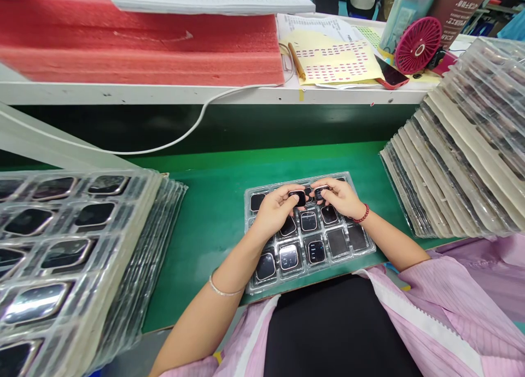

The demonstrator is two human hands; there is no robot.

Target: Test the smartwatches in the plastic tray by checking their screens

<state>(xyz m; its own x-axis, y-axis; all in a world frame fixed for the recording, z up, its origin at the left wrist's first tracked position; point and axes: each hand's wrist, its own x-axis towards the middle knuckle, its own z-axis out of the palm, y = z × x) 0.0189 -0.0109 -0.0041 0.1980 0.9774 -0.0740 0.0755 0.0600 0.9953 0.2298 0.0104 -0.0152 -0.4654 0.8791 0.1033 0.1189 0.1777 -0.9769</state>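
A clear plastic tray (309, 273) with square pockets lies on the green mat, and many pockets hold dark square watch faces. Above its upper part, my left hand (277, 208) pinches a black watch face (297, 197) between thumb and fingers. Close beside it on the right, my right hand (342, 196) grips another watch face (321, 192), whose screen shows small light marks. Two pockets at the tray's lower right (337, 242) look dark grey, without a shiny face.
Stacked trays of watch faces (94, 256) rise at the left. Another tall tray stack (455, 163) leans at the right. A white shelf (205, 94) crosses behind, bearing red foam (143, 48), papers (336, 59), a phone (391, 73) and a pink fan (418, 46). A white cable (197, 122) hangs below.
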